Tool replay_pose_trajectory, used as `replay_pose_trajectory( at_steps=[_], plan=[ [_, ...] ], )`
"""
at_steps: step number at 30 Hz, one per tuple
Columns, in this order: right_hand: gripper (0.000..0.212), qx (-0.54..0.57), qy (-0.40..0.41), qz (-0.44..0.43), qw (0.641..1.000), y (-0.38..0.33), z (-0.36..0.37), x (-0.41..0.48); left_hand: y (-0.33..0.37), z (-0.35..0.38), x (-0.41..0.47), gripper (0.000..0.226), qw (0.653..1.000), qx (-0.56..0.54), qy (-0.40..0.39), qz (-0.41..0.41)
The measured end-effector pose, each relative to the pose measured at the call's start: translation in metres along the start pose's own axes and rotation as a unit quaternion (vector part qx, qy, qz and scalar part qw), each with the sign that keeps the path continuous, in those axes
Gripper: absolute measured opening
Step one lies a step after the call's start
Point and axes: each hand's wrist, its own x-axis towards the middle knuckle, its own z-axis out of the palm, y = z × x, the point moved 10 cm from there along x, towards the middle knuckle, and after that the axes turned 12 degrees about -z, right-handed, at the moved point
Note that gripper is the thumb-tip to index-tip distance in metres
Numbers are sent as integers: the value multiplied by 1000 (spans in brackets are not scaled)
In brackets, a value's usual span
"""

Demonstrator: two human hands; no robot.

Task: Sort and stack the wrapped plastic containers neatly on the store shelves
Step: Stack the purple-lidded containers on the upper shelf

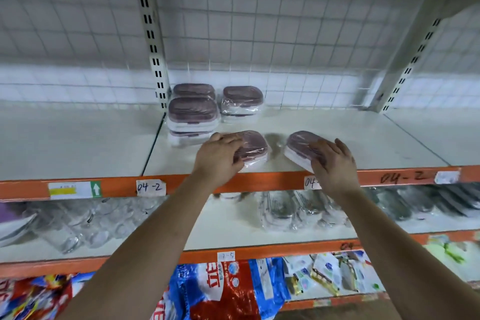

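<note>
Several wrapped plastic containers with brown lids sit on the white upper shelf (pixel 337 132). My left hand (pixel 220 156) grips one container (pixel 255 147) near the shelf's front edge, fingers curled over its lid. My right hand (pixel 332 161) holds a second container (pixel 298 147), tilted, with its near end lifted off the shelf. Behind my left hand stands a stack of containers (pixel 193 117) against the upright post, with another (pixel 193 89) behind it. A further wrapped container (pixel 241 100) sits to the right of that stack.
The orange shelf edge (pixel 259 179) carries handwritten 04-2 labels. A slotted metal upright (pixel 153 41) stands at the back, wire grid behind. The shelf below holds clear wrapped glassware (pixel 78 226) and packs (pixel 293 210). Colourful bags (pixel 220 291) hang lowest.
</note>
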Motion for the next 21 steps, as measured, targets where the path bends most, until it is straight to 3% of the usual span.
replay_pose_trajectory(
  at_steps=[3, 8, 12, 21],
  plan=[
    [47, 37, -36, -18, 999, 10, 10, 21, 7, 7, 14, 50, 999, 29, 11, -28],
    [55, 76, -22, -36, 996, 21, 17, 43, 13, 20, 37, 56, 995, 37, 32, -87],
    [41, 82, -12, -13, 996, 25, 18, 52, 12, 28, 58, 51, 991, 48, 42, -119],
    [56, 39, 29, -17, 999, 30, 19, 48, 10, 39, 85, 51, 976, 100, 63, -182]
  ],
)
